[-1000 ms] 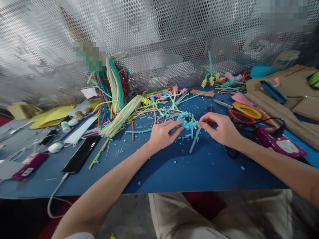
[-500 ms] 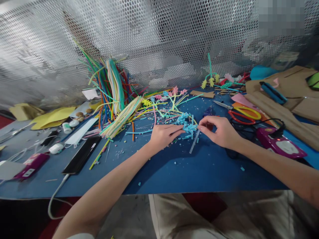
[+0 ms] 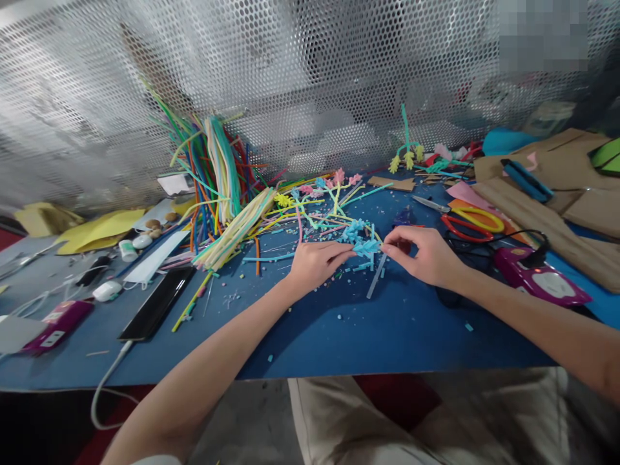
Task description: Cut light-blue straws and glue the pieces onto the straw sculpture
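at the centre of the frame, the left hand (image 3: 317, 263) and right hand (image 3: 425, 256) both pinch a small light-blue straw flower (image 3: 365, 247) just above the blue table (image 3: 387, 329), scissors (image 3: 467, 223) to the right.

The one view sits at the person's head and looks forward and down across the blue table (image 3: 387, 336). It is close. Both forearms come in from the near edge, and the left hand (image 3: 314, 261) and right hand (image 3: 429, 258) meet on a straw piece (image 3: 365, 247) just right of centre. The near table edge crosses low, with the lap below it. The far side ends at a mesh wall (image 3: 310, 77). The wide lens bends the left and right edges.
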`<control>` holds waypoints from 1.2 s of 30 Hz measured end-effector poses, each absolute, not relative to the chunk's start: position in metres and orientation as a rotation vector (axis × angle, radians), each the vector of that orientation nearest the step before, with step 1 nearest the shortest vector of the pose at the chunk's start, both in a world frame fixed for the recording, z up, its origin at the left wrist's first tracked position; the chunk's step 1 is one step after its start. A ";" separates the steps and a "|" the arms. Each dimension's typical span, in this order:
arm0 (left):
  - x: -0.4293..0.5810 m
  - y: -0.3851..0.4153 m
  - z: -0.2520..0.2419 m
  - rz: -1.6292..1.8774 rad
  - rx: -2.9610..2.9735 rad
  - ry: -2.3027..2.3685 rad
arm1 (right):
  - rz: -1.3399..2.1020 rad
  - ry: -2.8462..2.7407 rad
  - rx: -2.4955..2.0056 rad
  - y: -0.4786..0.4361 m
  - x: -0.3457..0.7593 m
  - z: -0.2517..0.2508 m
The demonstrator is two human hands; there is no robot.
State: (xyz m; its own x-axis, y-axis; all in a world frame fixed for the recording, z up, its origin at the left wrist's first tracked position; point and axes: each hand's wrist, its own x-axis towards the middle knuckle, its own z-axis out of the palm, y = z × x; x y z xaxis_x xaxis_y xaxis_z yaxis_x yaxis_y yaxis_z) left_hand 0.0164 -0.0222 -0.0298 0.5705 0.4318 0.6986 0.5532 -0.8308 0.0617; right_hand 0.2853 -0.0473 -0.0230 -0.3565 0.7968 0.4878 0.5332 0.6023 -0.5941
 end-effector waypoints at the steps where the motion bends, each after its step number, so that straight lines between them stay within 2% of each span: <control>1: 0.017 -0.022 -0.029 -1.113 -2.631 -0.835 | 0.428 -2.050 -1.047 -0.047 0.285 -0.023; 8: 0.016 -0.021 -0.031 -1.144 -2.642 -0.833 | 0.408 -2.048 -1.039 -0.045 0.285 -0.025; 18: 0.017 -0.023 -0.027 -1.022 -2.660 -0.904 | 0.416 -2.054 -1.042 -0.047 0.284 -0.023; 26: 0.019 -0.025 -0.028 -0.918 -2.703 -1.000 | 0.236 -2.024 -0.944 -0.050 0.284 -0.019; 36: 0.023 -0.033 -0.025 -0.818 -2.727 -0.990 | 0.266 -2.108 -0.927 -0.048 0.281 -0.024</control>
